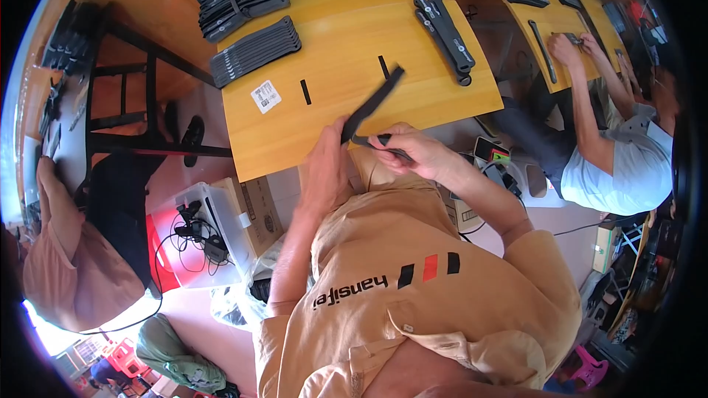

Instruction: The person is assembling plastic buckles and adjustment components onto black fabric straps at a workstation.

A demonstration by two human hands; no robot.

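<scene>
Black strip mid-job, neat stack of straps seemingly done
Strip's gripped over the bench by the left hand fingers, dark piece pinched by the right hand; apparently not finished yet.

Head-worn fisheye cam looks dwn at yellow tbl from close abv

Black is shown by the strip at the left hand, white by the label beyond it, yellow by the table ahead; the tan shirt behind is marked with red and black bars.
</scene>
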